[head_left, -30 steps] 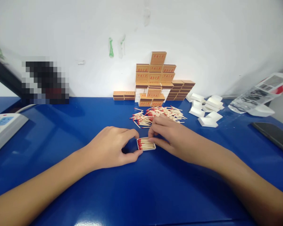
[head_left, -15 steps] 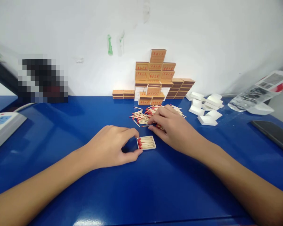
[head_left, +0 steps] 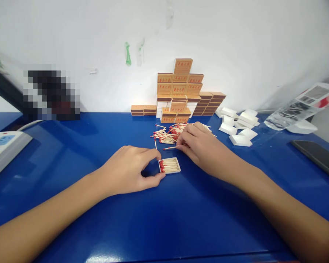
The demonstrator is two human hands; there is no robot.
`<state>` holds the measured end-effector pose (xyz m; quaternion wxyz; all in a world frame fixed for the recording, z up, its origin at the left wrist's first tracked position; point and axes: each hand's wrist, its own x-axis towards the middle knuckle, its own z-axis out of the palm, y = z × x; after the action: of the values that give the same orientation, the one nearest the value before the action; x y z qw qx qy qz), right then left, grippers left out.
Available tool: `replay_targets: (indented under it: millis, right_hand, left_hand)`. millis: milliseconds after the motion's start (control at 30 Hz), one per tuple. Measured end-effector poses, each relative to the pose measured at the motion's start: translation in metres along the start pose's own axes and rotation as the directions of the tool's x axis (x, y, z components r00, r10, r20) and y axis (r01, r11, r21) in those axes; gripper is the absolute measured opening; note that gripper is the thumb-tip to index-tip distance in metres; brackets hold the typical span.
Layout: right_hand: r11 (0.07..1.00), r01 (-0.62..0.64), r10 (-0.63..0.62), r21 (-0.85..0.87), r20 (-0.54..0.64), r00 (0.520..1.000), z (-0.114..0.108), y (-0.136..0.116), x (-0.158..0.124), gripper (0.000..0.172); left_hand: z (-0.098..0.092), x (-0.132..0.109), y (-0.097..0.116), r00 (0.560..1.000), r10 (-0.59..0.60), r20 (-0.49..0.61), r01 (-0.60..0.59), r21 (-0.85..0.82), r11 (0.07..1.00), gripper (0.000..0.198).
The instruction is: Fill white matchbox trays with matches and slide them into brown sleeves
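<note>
My left hand (head_left: 131, 170) has its thumb and index finger on the near and far corners of a white matchbox tray (head_left: 180, 168), closed on its left end. Red-headed matches (head_left: 170, 165) lie side by side inside the tray, heads to the left. Just beyond and to the right, my right hand (head_left: 199, 144) pinches a match (head_left: 170, 148) by its plain end, its red head pointing left. A loose heap of matches (head_left: 164, 137) lies behind; my right hand covers part of it. One stray match (head_left: 155, 144) lies apart, near my left index finger.
Orange matchboxes (head_left: 179, 88) are stacked against the wall, with two more (head_left: 143, 110) to their left. White empty trays (head_left: 240, 140) lie to the right, near a clear plastic bottle (head_left: 283, 115) and a dark phone (head_left: 315, 157). A power strip (head_left: 5, 149) sits at left.
My right hand has drawn slightly right, pinching a match clear of the heap's edge. A stray match now lies nearer my left index finger. My left hand stays on the tray.
</note>
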<state>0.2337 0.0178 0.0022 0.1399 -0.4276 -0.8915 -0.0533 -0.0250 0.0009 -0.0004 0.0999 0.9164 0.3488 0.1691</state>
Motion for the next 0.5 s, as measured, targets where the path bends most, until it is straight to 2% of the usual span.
replay_targets:
  millis: [167,500]
  right_hand:
    - [0.997,-0.014,0.018,0.076,-0.044,0.999,-0.006,-0.004,-0.002,0.018]
    - [0.969,-0.003,0.003,0.247,0.001,1.000,-0.013,-0.003,-0.007,0.017]
  left_hand:
    - [0.001,0.000,-0.001,1.000,-0.003,-0.006,0.003,-0.011,1.000,0.022]
    - [0.000,0.000,0.000,1.000,-0.018,-0.003,0.017,-0.009,1.000,0.022]
